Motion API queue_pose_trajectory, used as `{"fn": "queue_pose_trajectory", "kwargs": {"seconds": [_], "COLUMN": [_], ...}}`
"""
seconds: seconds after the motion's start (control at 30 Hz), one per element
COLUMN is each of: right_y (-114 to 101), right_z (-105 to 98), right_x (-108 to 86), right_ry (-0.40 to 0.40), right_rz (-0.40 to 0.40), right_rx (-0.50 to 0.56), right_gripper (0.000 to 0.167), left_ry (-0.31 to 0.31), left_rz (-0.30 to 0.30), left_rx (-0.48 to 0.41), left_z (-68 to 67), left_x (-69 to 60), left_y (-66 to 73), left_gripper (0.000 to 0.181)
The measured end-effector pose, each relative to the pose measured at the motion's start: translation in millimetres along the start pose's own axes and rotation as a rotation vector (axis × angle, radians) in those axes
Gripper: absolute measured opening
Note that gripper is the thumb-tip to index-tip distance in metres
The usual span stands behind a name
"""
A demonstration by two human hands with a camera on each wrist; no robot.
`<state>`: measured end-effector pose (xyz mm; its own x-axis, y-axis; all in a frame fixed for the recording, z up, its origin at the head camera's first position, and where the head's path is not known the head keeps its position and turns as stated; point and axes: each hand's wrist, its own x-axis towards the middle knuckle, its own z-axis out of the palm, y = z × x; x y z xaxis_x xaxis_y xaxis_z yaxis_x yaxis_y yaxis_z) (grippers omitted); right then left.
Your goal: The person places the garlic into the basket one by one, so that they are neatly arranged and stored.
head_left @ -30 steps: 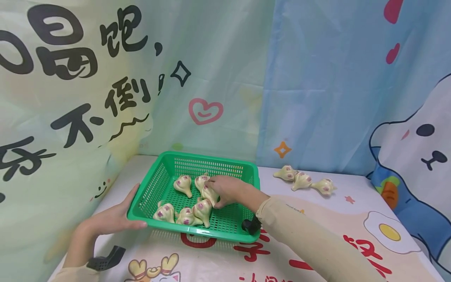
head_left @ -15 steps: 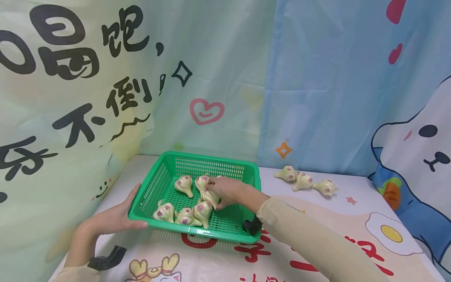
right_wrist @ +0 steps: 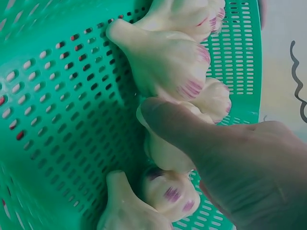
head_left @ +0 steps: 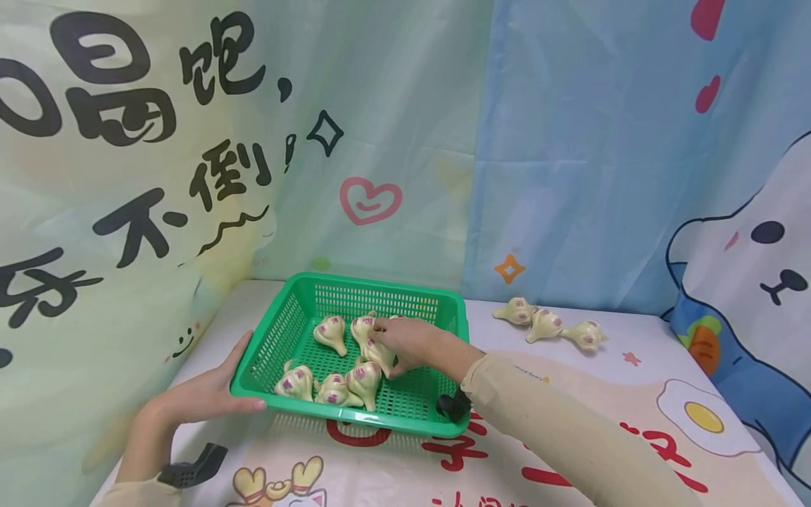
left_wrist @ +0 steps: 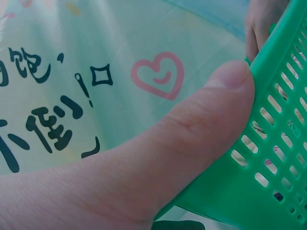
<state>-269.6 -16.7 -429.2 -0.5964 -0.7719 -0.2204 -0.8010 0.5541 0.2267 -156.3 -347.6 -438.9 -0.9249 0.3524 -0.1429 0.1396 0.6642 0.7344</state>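
One garlic (head_left: 379, 354) lies pinched at nine o'clock of the right hand (head_left: 408, 343), stalk towards five. The left hand (head_left: 205, 389), fingers straight, touches the basket (head_left: 405, 424).

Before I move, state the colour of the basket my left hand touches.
The basket is bright green; it shows best in the head view.

Right fingers (head_left: 388, 328) slightly lower, another garlic bulb (head_left: 397, 317) now peeking out just behind them
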Motion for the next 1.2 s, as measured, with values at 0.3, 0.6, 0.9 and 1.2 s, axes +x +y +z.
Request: {"fn": "queue_pose_trajectory", "kwargs": {"seconds": [0.3,0.6,0.9,1.2], "right_y": [1,18,47,81], "right_z": [-11,-26,-24,9], "right_x": [-6.7,-28.8,-71.7,-116.0], "right_ry": [0.022,0.103,0.319,0.693], "right_rz": [0.029,0.155,0.331,0.662], "right_rx": [0.059,0.101,0.207,0.368], "right_gripper": [0.087,0.087,0.088,0.095], "left_ry": [0.004,0.015,0.012,0.016], "left_rz": [0.019,0.059,0.064,0.046], "left_rx": [0.015,0.030,0.017,0.045], "left_z": [0.0,-0.2,-0.8,-2.1], "left_x": [0.9,0.0,0.3,0.0], "left_y": [-1.7,-3.0,-3.7,-1.8], "left_gripper": [0.117,0.113,0.114,0.114]}}
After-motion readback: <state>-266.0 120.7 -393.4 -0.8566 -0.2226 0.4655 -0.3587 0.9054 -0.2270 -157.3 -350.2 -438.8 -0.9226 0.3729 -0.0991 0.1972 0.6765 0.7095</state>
